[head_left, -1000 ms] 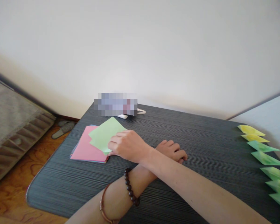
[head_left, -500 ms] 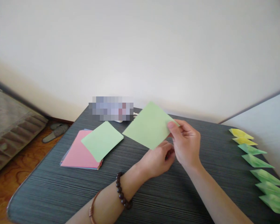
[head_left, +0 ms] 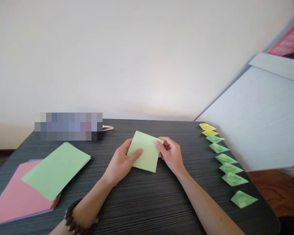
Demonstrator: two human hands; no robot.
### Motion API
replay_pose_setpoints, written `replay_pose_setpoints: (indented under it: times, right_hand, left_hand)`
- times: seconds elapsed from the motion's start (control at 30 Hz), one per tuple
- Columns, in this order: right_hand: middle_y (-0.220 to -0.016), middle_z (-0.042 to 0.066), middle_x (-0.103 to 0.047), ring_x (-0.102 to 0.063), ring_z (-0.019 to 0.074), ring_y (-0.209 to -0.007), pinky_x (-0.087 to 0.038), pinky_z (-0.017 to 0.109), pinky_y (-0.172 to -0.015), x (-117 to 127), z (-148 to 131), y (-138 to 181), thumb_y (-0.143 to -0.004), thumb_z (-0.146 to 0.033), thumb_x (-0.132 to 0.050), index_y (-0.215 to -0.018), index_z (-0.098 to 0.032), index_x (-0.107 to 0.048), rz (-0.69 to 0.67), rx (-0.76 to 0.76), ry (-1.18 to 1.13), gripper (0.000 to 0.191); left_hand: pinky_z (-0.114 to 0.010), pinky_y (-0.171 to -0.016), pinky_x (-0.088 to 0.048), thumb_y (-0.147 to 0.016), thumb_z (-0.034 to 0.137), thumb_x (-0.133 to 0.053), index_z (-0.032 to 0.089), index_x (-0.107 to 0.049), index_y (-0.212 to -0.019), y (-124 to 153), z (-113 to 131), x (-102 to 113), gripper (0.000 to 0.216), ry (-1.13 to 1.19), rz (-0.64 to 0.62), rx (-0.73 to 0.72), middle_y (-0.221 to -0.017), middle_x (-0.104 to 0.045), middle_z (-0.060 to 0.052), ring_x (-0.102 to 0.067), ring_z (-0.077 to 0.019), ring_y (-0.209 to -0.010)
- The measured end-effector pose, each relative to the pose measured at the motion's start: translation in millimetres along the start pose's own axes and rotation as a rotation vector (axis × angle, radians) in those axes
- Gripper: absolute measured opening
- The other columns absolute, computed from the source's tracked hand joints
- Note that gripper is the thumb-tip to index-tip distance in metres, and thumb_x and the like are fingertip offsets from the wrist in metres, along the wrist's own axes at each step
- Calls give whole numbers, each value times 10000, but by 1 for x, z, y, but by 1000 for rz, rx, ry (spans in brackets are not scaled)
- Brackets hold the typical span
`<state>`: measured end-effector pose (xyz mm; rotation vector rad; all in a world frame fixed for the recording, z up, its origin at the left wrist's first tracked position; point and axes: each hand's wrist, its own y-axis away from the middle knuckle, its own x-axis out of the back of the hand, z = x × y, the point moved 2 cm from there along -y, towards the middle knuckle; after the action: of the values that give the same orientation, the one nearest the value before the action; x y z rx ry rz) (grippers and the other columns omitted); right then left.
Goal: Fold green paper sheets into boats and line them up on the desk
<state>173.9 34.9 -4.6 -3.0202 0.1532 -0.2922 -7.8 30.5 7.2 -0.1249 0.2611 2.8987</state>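
Observation:
I hold a light green square sheet of paper point(head_left: 145, 152) between both hands just above the middle of the dark striped table point(head_left: 147, 202). My left hand point(head_left: 121, 161) grips its left edge, thumb on top. My right hand point(head_left: 171, 154) pinches its right corner. At the left lies a stack of coloured paper point(head_left: 19, 195), pink on top, with another green sheet point(head_left: 56, 169) resting askew on it.
A row of several folded paper pieces, yellow point(head_left: 206, 127) at the far end and green point(head_left: 228, 168) nearer, lines the table's right edge. A blurred object point(head_left: 68, 126) with a white cord sits at the back left. A white panel point(head_left: 262, 114) leans at the right.
My right hand lifted the green sheet off the stack and brought it to the table's middle, where my left hand took hold too. The view swung right.

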Motion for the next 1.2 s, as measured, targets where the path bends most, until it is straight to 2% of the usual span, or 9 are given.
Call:
replay_pose_setpoints:
  times: [0.1,0.2,0.27,0.37,0.5,0.67,0.83,1.07,1.2]
  right_hand:
    - [-692,-15,-622,-510,77,-468,-415,190,-407,0,0,-1,-758,-429,-654,-1006,-189,-613,-92,15,-16,347]
    - [-850,21,-653,-562,99,-590,-462,213,-501,0,-1,0,-755,-391,-671,-1071,-212,-614,-189,74,55,367]
    - [-891,38,-658,-586,122,-680,-483,236,-574,0,-3,0,-795,-349,-641,-1065,-216,-640,-233,144,145,301]
    - [-925,56,-659,-598,143,-777,-485,252,-622,0,-5,0,-859,-273,-565,-1048,-220,-671,-254,254,196,223]
    - [-940,63,-647,-592,141,-782,-470,245,-596,0,-7,0,-881,-227,-529,-1045,-240,-685,-243,314,179,227]
    - [-926,57,-625,-585,133,-760,-443,227,-555,1,-7,0,-866,-205,-544,-1044,-242,-689,-228,313,162,233]
    - [-921,53,-623,-583,136,-756,-451,239,-576,0,-6,0,-870,-230,-546,-1042,-246,-689,-219,297,157,225]
    - [-871,35,-606,-550,122,-677,-430,227,-529,-2,1,-1,-851,-324,-581,-919,-217,-685,-191,203,114,164]
    - [-852,23,-594,-515,105,-617,-409,219,-488,-2,2,-1,-844,-339,-588,-872,-205,-646,-175,182,94,148]
  left_hand:
    - [-266,-671,-500,-778,365,-646,184,-582,-1039,0,-3,0,324,-81,27,-56,-927,-685,-31,-633,-187,-772]
    - [-248,-667,-490,-795,328,-633,193,-545,-909,-1,-5,2,197,14,27,-45,-874,-681,-11,-632,-157,-726]
    - [-239,-678,-487,-778,290,-652,189,-520,-850,-2,-4,3,180,96,2,-38,-914,-685,-19,-640,-150,-745]
    - [-230,-608,-495,-749,266,-664,183,-535,-847,-2,-1,1,182,172,-44,-4,-972,-678,-37,-634,-147,-720]
    - [-241,-565,-531,-743,251,-650,183,-548,-879,-1,2,-2,182,187,-38,37,-871,-650,-10,-588,-119,-647]
    - [-230,-575,-540,-753,225,-629,180,-547,-882,-1,2,-3,159,163,-27,27,-803,-612,13,-570,-113,-662]
    - [-206,-555,-523,-748,212,-628,171,-550,-888,-2,-1,-2,165,132,-24,1,-793,-603,15,-549,-100,-638]
    - [-234,-553,-525,-805,376,-616,187,-539,-1040,-4,-6,0,312,48,1,-31,-815,-597,2,-562,-126,-660]
    - [-221,-564,-503,-801,413,-623,167,-557,-993,-4,-7,0,319,27,7,-24,-760,-578,9,-561,-128,-658]
